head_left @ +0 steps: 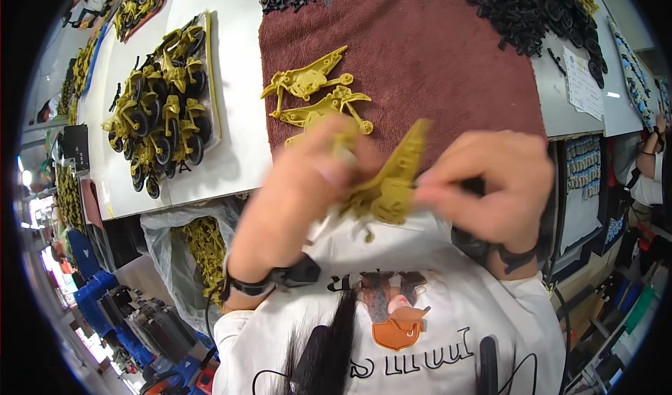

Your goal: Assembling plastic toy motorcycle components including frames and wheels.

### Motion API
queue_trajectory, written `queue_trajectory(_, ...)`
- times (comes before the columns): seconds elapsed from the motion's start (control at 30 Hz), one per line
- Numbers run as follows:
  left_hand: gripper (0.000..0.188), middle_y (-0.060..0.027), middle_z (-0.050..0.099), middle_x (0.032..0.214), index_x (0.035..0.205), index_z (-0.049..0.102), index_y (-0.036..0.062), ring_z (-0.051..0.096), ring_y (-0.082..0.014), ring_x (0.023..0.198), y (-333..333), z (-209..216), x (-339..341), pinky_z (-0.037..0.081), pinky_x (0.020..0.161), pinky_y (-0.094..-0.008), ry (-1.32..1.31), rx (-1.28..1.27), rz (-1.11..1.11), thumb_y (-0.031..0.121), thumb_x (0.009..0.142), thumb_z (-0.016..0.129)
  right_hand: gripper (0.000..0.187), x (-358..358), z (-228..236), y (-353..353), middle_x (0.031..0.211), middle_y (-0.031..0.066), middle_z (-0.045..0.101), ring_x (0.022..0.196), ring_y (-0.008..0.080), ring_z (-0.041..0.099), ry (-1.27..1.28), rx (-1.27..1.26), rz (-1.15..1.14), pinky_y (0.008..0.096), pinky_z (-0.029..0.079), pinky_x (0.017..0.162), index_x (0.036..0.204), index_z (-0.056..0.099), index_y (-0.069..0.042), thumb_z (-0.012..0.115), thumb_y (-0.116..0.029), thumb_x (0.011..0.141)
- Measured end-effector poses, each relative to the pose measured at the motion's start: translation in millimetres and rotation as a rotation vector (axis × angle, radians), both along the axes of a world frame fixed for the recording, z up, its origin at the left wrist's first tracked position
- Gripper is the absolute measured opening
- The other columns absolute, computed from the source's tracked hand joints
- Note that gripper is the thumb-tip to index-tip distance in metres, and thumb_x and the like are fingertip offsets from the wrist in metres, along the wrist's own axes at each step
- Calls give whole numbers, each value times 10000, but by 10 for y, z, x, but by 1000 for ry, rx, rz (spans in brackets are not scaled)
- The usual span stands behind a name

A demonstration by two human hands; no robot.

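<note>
1. On the white shirt (455, 304) there is dark lettering, upside down from this view and partly covered by hair (339, 339). A paper sheet (583, 87) on the table at right carries print, too small for reading.
2. The right hand (493, 185) has its fingers bent. The thumb and forefinger are pinching the right edge of a yellow toy motorcycle body (399, 188), which is in the air between the two hands, before the shirt, with its pointed end upward.
3. The left hand (301, 174) is at the left of this body, its fingers curled. They are blurred, so I cannot tell if they press together or on what.
4. Two similar yellow frames (308, 80) lie on the brown cloth (441, 66), beyond the left hand, which partly hides the nearer one.
5. The lower details of the body are smeared by motion. A dark patch inside the right hand's curl is hard to make out. The heap of black parts (518, 10) is cut off by the upper edge.
</note>
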State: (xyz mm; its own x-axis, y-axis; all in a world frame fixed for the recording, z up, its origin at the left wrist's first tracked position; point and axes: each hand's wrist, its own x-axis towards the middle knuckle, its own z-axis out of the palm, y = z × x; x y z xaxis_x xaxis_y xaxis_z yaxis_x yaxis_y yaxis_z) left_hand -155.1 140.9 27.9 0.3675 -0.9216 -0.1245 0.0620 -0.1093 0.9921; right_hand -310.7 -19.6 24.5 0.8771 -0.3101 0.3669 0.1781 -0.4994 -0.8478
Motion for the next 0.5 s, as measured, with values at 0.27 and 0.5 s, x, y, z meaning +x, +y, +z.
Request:
queue_trajectory(0.27, 208, -148, 496, 1023, 986, 408, 42, 559, -325, 1061, 40, -126, 459, 409, 968, -473, 287, -505, 186, 172, 826, 378, 140, 449, -356, -468, 688, 59, 653, 588, 81, 608, 140, 368, -439, 200, 473, 525, 877, 666, 14, 706, -117, 848)
queue_trajectory(0.5, 165, -164, 491, 1194, 990, 390, 61, 441, -396, 1298, -206, -327, 251, 314, 1088, -497, 243, -589, 242, -36, 856, 396, 201, 449, -380, -351, 982, 83, 636, 794, 77, 601, 193, -438, -530, 225, 472, 668, 1007, 668, -39, 719, -131, 835)
